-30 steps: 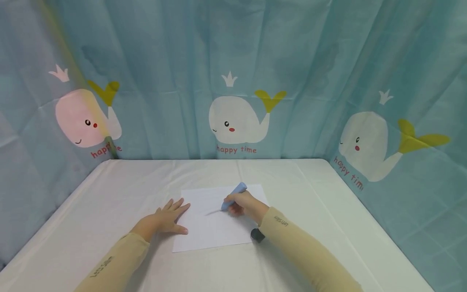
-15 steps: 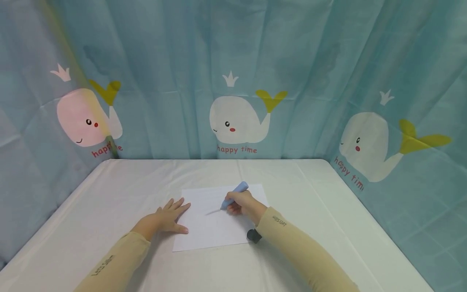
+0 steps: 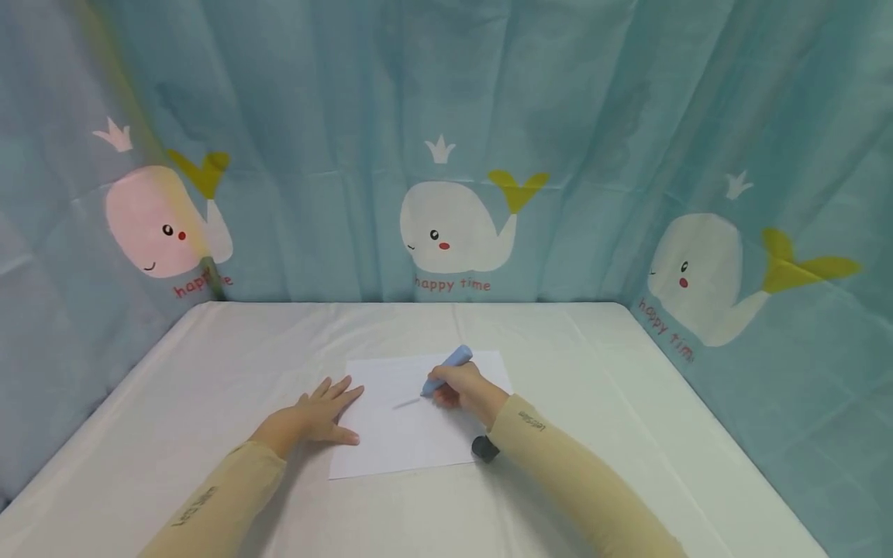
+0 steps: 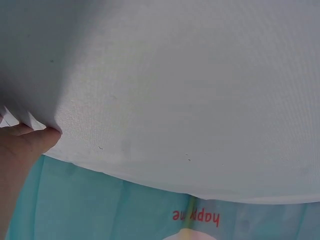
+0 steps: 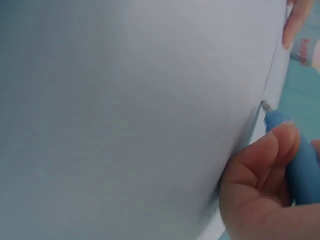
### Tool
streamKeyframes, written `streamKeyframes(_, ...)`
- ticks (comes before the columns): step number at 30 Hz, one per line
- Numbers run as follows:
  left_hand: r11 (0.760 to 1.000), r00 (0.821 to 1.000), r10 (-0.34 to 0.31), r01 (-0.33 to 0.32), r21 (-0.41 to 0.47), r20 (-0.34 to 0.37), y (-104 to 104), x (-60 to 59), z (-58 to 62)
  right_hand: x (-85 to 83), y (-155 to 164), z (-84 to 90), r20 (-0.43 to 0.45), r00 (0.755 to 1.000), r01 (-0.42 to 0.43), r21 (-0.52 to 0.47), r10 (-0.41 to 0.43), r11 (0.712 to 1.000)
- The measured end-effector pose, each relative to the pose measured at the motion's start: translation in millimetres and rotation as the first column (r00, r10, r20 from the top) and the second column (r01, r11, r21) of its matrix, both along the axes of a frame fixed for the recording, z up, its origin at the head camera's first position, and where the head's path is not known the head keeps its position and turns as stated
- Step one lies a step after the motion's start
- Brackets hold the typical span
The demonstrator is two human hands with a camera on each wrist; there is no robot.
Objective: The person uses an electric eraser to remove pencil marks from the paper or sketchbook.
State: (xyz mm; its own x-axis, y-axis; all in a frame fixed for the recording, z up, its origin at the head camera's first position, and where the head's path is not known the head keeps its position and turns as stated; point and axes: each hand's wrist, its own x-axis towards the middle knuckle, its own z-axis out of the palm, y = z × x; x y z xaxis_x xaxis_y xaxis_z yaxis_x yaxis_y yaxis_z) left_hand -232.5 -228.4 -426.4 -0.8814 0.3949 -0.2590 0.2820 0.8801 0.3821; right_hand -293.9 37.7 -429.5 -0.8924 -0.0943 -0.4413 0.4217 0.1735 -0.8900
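Note:
A sheet of white paper [image 3: 405,446] lies on the white-covered table. My left hand [image 3: 315,417] rests at its left edge, fingers spread, thumb and fingertips reaching onto the sheet. In the left wrist view that hand [image 4: 25,147] shows only at the left border. My right hand [image 3: 466,389] pinches a thick light-blue pen [image 3: 449,368], tilted with its top to the upper right. The pen's narrow tip is down at the paper, and a thin grey streak [image 3: 407,404] runs left from it. The right wrist view shows thumb and finger around the blue barrel [image 5: 302,170].
A small round black object [image 3: 484,448] sits under my right sleeve by the paper's lower right corner. The white tablecloth [image 3: 600,364] spreads around the sheet. Behind and at both sides hangs a blue-green curtain [image 3: 314,155] with printed whales.
My right hand with the pen has shifted very slightly, the tip moving a little up the sheet. The black object has moved slightly left with the sleeve. My left hand stays put.

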Motion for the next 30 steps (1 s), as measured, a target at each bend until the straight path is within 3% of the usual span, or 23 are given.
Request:
streamKeyframes(15, 1.0, 1.0, 0.004, -0.004, -0.028, -0.003, -0.6, -3.2, -4.5, 0.4, -0.3, -0.7, 0.004, 1.0, -0.017, -0.029, 0.017, 0.999)
streamKeyframes(25, 1.0, 1.0, 0.002, -0.002, -0.01, 0.005, -1.0, -1.1, 0.8, 2.8, 1.5, 2.4, 0.011, 0.997, -0.072, -0.036, 0.073, 0.997)
streamKeyframes(30, 1.0, 1.0, -0.004, 0.004, 0.007, 0.004, -0.5, 0.4, 0.8, 2.7, -0.9, 0.5, -0.002, 1.0, 0.005, -0.018, -0.005, 1.0)
